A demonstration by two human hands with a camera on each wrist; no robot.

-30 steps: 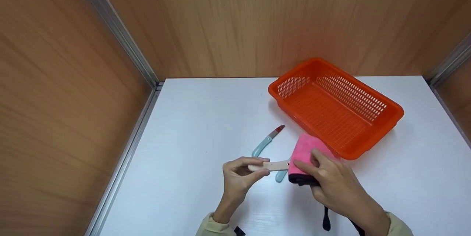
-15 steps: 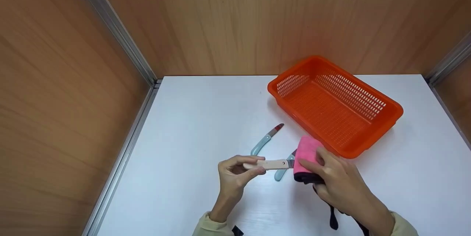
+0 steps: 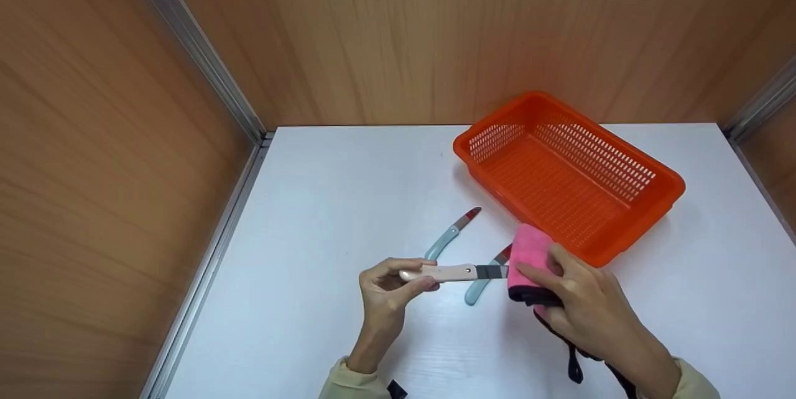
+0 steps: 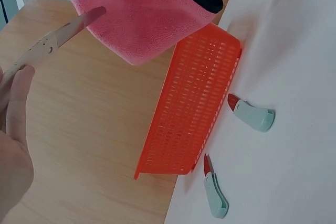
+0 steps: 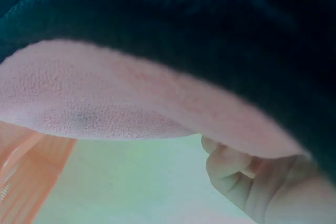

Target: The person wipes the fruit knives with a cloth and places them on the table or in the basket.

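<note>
My left hand (image 3: 388, 296) pinches the pale cream handle of a small knife (image 3: 444, 273), its blade pointing right. A folded pink cloth (image 3: 528, 262) with black edging is gripped in my right hand (image 3: 587, 293). In the head view the blade's end goes behind the cloth's edge; in the left wrist view the blade tip shows against the pink cloth (image 4: 142, 19). Two light-blue-handled knives with red-tipped blades lie on the table: one knife (image 3: 443, 243) beyond my left hand, the other knife (image 3: 477, 290) partly behind the held blade.
An orange perforated basket (image 3: 510, 200) stands at the back right, just beyond the cloth. The white table (image 3: 298, 250) meets wooden panels (image 3: 404, 38) at the back and left. A black strap (image 3: 575, 366) hangs below the right hand.
The right hand and cloth have slid right along the blade, so more of the metal shows. My left hand has shifted slightly left with the knife.
</note>
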